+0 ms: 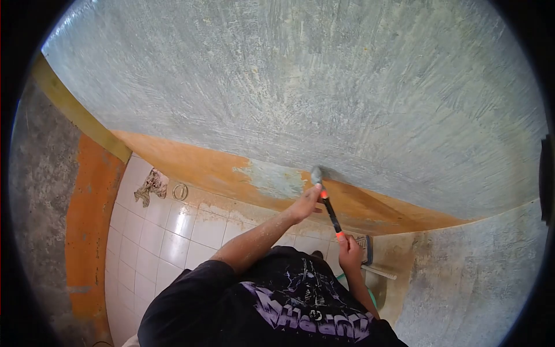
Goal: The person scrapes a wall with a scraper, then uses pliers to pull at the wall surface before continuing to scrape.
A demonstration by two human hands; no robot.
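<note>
Both of my hands are on a long tool with a black-and-orange handle and a small grey head; the tool's exact kind is not clear. My left hand is closed at the upper end, just below the head, with the thumb along the handle. Lower down, my right hand wraps round the handle's end. The head meets the wall near the border between its rough grey surface and the orange paint. A pale bare patch lies just left of the head.
White floor tiles run below the wall, with dust along its foot. A crumpled cloth and a ring-shaped roll lie at the left. Near my right hand are a pale pipe and a green hose. Another wall closes off the right.
</note>
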